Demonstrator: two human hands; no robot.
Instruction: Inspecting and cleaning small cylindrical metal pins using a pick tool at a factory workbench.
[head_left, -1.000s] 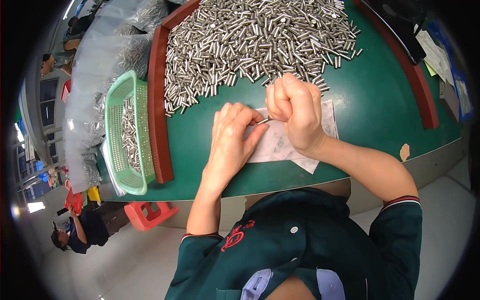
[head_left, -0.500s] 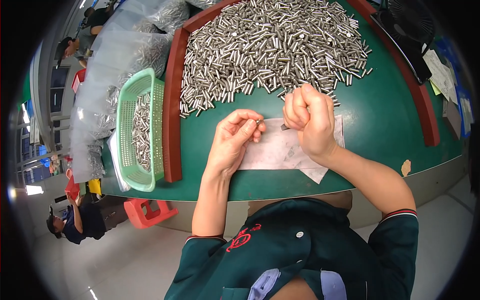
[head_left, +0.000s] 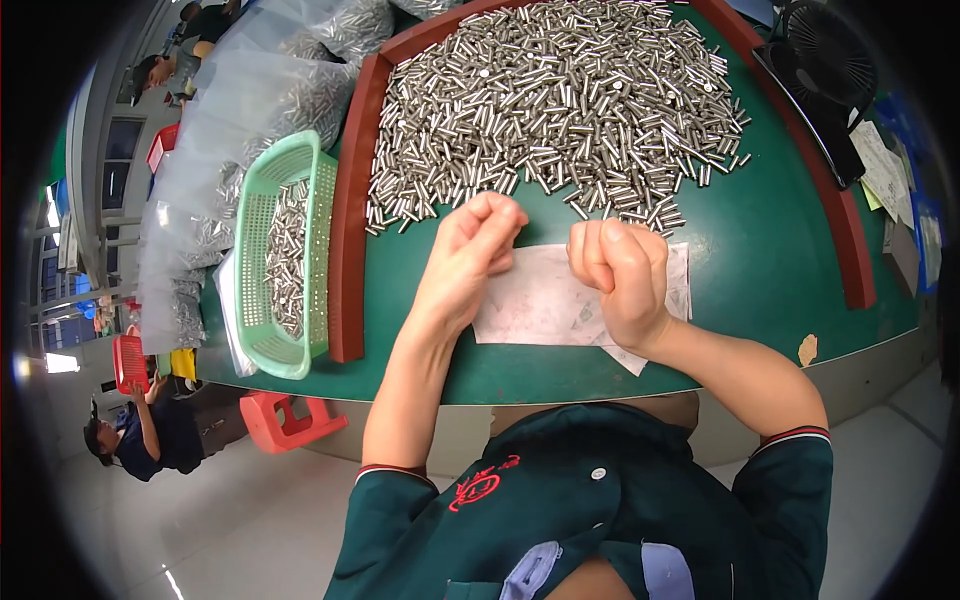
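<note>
A wide heap of small metal pins (head_left: 560, 110) lies on the green tabletop (head_left: 740, 290). My left hand (head_left: 468, 255) is closed just in front of the heap, thumb pressed to the curled fingers, over the left end of a stained white cloth (head_left: 540, 300). Whatever is in its grip is hidden. Across from it, my right hand (head_left: 625, 275) makes a fist above the right part of the cloth. Its fingers cover anything inside. The two hands are apart.
Red-brown rails (head_left: 349, 230) border the heap. Left of them stands a green basket (head_left: 322, 250) holding more pins, with clear bags of pins (head_left: 300, 110) beyond. A black fan (head_left: 820, 50) sits far right. At lower left, another person (head_left: 160, 435) holds a red basket (head_left: 131, 362) near a red stool (head_left: 285, 420).
My right hand has come down toward me, and the small dark piece at its fingers is hidden now. My left hand has turned and risen slightly; the pin at its fingertips no longer shows.
</note>
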